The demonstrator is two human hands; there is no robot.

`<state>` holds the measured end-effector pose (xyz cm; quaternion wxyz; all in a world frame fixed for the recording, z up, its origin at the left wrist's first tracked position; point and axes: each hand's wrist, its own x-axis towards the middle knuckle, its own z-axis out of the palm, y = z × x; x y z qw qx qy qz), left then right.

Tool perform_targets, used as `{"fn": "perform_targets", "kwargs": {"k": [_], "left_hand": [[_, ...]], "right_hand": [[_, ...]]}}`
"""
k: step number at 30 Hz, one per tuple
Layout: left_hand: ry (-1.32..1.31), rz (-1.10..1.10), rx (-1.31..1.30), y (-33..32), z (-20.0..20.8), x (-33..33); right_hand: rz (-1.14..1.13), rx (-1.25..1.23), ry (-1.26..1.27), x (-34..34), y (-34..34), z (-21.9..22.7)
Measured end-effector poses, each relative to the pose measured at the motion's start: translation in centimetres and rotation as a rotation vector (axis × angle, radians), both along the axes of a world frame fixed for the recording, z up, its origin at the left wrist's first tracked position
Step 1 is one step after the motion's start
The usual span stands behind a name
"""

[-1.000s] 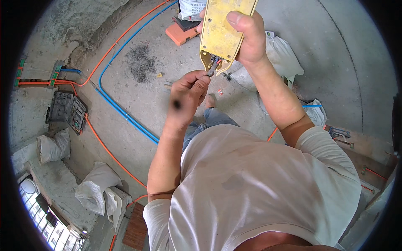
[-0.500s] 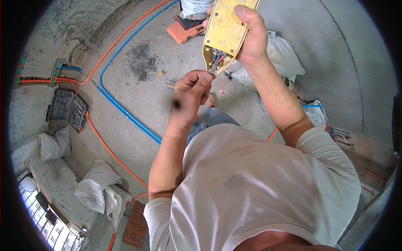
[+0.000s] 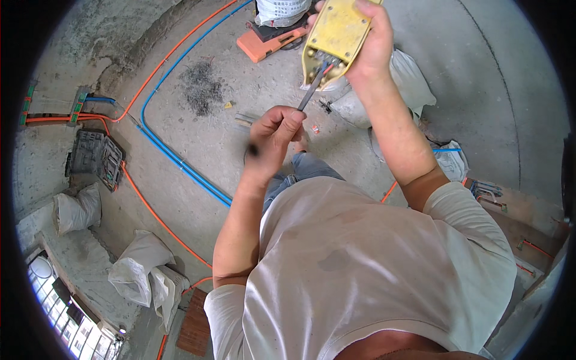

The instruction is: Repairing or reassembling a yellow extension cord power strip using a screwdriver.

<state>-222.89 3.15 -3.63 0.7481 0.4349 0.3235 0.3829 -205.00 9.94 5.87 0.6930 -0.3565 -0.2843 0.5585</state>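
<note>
At the top of the head view my right hand point(image 3: 373, 51) grips a long yellow electrical housing point(image 3: 339, 29), thumb over its flat, screwed-down face. Its tapered lower end lies uncovered, showing several small metal terminals inside. A dark grey cable point(image 3: 310, 95) meets that end, its blue and red inner wires reaching in among the terminals. My left hand point(image 3: 275, 133) pinches the cable between thumb and fingers, a short way below the housing. Whether the wires are fastened cannot be made out.
An orange case point(image 3: 261, 49) and a white sack point(image 3: 282, 11) lie beyond my hands. Orange and blue conduits point(image 3: 161, 140) curve across the concrete floor at left, near an opened dark toolbox point(image 3: 96, 153). More white sacks point(image 3: 141, 264) stand at lower left.
The yellow housing and my right hand have shifted up and slightly right, away from my left hand. More of the grey cable now shows between them.
</note>
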Motion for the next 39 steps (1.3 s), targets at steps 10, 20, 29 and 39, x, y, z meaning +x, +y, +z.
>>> {"fn": "perform_targets", "kwargs": {"k": [10, 20, 29, 39], "left_hand": [[0.382, 0.176, -0.008, 1.1, -4.4, -9.3], [0.587, 0.280, -0.114, 1.2, -2.3, -11.0], [0.490, 0.204, -0.107, 1.1, -2.8, -11.9], [0.530, 0.180, -0.033, 0.7, -6.5, -19.6]], "right_hand": [[0.175, 0.171, 0.546, 11.0, 2.8, -2.9], [-0.509, -0.171, -0.029, 7.8, 3.2, -3.6], [-0.451, -0.206, -0.042, 10.5, 3.8, -5.0], [-0.510, -0.178, -0.199, 15.9, 4.3, -0.6]]}}
